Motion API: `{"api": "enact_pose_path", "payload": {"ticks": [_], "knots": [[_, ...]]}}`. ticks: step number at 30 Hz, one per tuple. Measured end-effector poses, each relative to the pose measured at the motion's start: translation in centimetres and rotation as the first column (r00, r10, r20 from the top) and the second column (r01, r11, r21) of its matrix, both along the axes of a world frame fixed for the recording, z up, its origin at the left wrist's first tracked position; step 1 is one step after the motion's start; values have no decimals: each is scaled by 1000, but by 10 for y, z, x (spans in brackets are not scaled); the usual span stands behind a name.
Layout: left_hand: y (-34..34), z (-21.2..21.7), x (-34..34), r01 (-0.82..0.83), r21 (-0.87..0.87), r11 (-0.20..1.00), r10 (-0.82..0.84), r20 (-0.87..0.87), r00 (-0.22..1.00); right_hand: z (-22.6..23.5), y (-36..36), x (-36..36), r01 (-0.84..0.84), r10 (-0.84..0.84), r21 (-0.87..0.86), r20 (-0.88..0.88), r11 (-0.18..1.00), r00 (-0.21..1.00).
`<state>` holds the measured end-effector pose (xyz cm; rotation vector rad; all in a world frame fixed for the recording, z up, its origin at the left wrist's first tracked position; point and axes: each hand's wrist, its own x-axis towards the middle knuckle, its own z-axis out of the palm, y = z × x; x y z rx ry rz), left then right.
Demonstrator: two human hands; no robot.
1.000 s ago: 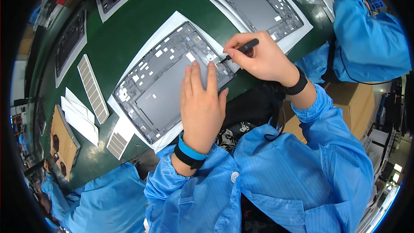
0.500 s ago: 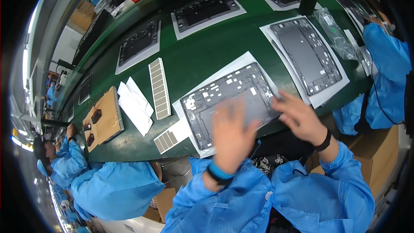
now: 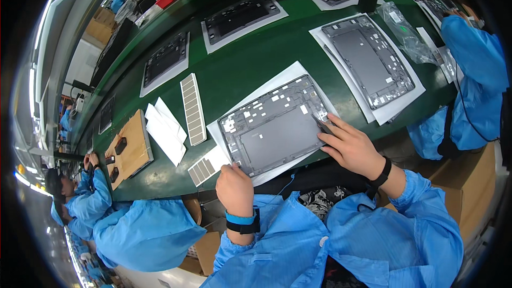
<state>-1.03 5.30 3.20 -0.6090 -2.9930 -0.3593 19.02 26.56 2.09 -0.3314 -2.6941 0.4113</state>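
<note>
- One tablet back housing [image 3: 269, 141] is lying inner side up on the green bench [image 3: 237, 77], right in front of the person and tilted a bit, with loads of little white patches showing.
- A white sheet [image 3: 288, 76] is sitting under it, probably sparing the shell from scratches.
- The right hand [image 3: 352, 150] is hovering at the housing's right edge, thumb and fingers closing around a dark pen-style tool [image 3: 321, 126], gripping it low, I'd guess for fine control.
- The left hand [image 3: 236, 189] is resting at the near left corner, fingers bunching together. Might be steadying the housing, but I can't tell if they're pinching its edge or the paper.
- A cut sticker sheet [image 3: 202, 173] is lying just beside that hand, and a longer sticker strip [image 3: 193, 112] is lying beyond it, seemingly for easy reach.
- Loose white papers [image 3: 162, 134] and a cardboard piece [image 3: 136, 154] with black parts are sitting further left.
- Another housing [image 3: 362, 56] is waiting on its own sheets at upper right, near a clear plastic bag [image 3: 409, 38].
</note>
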Motion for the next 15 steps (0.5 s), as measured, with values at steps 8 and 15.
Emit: {"api": "enact_pose_path", "payload": {"ticks": [8,15], "knots": [[52,74,-28,399,190,897,-365,-190,911,9,13,-4,205,-225,-164,-111,965,968],[128,26,-175,582,-53,812,-576,95,812,19,76,-71,191,-206,-140,-96,971,974]]}}
